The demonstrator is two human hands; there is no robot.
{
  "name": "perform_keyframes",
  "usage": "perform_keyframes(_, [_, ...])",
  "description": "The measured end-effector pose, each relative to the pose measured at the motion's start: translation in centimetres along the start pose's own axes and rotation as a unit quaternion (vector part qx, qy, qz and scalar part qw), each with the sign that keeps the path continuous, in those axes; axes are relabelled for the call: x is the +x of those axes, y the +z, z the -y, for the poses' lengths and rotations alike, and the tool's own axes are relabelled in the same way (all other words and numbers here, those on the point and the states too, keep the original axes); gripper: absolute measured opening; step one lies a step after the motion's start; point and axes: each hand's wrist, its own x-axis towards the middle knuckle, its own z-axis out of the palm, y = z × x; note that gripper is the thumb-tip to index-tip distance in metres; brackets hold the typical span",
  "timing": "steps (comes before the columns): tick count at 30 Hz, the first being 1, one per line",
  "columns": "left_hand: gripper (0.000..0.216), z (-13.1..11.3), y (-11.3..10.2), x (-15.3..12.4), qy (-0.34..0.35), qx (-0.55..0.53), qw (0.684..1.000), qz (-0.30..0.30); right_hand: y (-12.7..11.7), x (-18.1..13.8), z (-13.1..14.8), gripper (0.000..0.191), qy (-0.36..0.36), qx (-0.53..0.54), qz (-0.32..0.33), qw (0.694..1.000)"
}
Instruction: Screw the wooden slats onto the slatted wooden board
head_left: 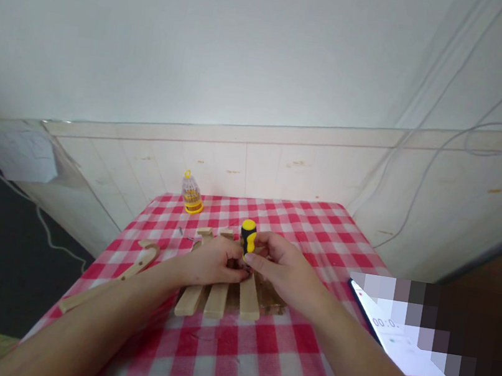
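My right hand (284, 267) grips a short screwdriver (248, 235) with a yellow and black handle, held upright with its tip pointing down. Close against it, my left hand (217, 263) has its fingers pinched near the screwdriver's lower end; what they hold there is hidden. Under both hands lie several pale wooden slats (216, 301), side by side with their near ends toward me. The screwdriver's tip and the spot it meets are covered by my fingers.
A curved wooden piece with holes (135, 266) lies at left. Small screws (181, 231) rest behind my left hand. A clear bottle with yellow base (192, 197) stands at the back. At right is a tablet (392, 335). The checked tablecloth (225, 360) meets the wall.
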Motion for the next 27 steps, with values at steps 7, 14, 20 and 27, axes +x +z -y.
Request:
perform_keyframes(7, [0.012,0.3,0.1,-0.1,-0.002,-0.034,0.999,0.019,0.4,0.2,-0.4,0.027,-0.023,-0.07,-0.09,0.993])
perform_keyframes(14, [0.01,0.4,0.2,-0.1,0.001,-0.043,0.999,0.007,0.3,0.2,-0.3,0.02,-0.023,-0.082,-0.08,0.993])
perform_keyframes(20, [0.015,-0.1,-0.1,0.0,0.016,-0.031,0.999,0.0,0.5,0.3,-0.6,0.027,0.009,0.04,-0.039,0.998])
perform_keyframes(27, [0.018,-0.1,-0.1,0.0,0.007,-0.019,1.0,0.007,0.0,0.2,0.4,0.02,-0.011,0.048,-0.04,0.998])
